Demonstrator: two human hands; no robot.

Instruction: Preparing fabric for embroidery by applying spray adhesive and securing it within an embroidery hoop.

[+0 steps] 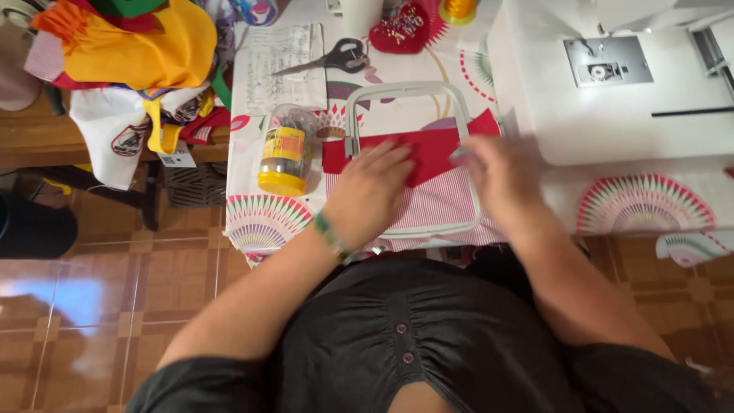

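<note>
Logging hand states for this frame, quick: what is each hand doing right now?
Left hand: open, flat, pressing the red fabric over the white hoop frame.
Right hand: blurred, on the fabric's right edge; grip cannot be told.

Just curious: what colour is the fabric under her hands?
Red fabric, over pink-striped cloth; head view.

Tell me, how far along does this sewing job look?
Done: a striped cloth sits in the white hoop frame on the table. In hand: the left hand and right hand press a red fabric piece flat across it. Left: no stitching shows on the red piece, and the sewing machine beside it stands unused; the scissors lie aside.
</note>
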